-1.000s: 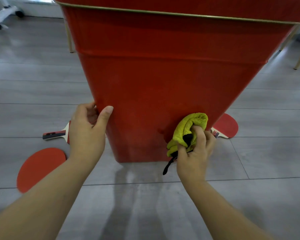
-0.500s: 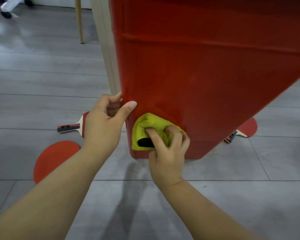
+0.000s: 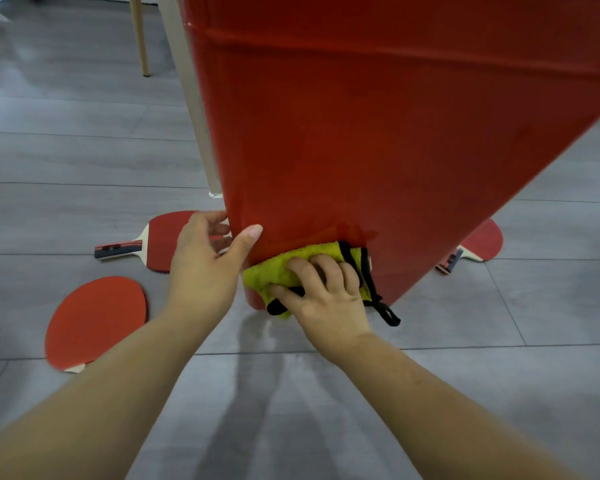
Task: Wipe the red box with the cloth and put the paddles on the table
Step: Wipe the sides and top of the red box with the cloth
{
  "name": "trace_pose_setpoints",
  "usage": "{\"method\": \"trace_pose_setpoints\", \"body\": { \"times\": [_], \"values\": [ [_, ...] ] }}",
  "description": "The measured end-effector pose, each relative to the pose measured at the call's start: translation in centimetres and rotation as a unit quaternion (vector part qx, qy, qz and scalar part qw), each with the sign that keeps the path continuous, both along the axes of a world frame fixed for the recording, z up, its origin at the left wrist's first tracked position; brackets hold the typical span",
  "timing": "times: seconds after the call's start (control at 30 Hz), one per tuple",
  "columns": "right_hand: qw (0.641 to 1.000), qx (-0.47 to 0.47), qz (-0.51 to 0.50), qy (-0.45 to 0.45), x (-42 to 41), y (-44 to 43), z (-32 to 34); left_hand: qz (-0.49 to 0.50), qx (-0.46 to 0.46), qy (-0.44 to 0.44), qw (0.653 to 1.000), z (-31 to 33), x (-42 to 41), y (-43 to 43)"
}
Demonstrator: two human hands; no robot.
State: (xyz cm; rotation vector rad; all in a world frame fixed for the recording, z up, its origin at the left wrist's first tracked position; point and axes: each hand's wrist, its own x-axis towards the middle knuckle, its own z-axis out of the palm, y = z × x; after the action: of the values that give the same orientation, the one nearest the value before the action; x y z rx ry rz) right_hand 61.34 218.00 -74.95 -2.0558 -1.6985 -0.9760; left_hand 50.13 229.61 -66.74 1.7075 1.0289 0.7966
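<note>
You're over a grey plank floor (image 3: pixel 66 161); far left stand a slim wooden leg (image 3: pixel 140 39) and a pale post (image 3: pixel 194 98).

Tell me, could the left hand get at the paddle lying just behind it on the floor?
Probably yes. That paddle lies flat on the floor right behind the left hand, with nothing between them. But the hand is now gripping the red box at its corner, so it would have to let go first.

Head-worn view, facing forward and down, close over floor (image 3: pixel 84 150)
</note>
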Motion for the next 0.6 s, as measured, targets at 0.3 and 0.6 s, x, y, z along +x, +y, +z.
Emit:
{"method": "trace_pose_setpoints", "body": {
  "times": [0.3, 0.6],
  "values": [
    [0.997, 0.052, -0.059, -0.010, 5.3, -5.2, 1.0, 0.034, 0.049, 0.026, 0.998, -0.9, 1.1, -1.6],
    [0.943, 0.091, -0.156, 0.279, 6.9, -8.9, -0.5, 0.027, 0.062, 0.053, 0.996, -1.7, 1.3, -1.4]
  ]
}}
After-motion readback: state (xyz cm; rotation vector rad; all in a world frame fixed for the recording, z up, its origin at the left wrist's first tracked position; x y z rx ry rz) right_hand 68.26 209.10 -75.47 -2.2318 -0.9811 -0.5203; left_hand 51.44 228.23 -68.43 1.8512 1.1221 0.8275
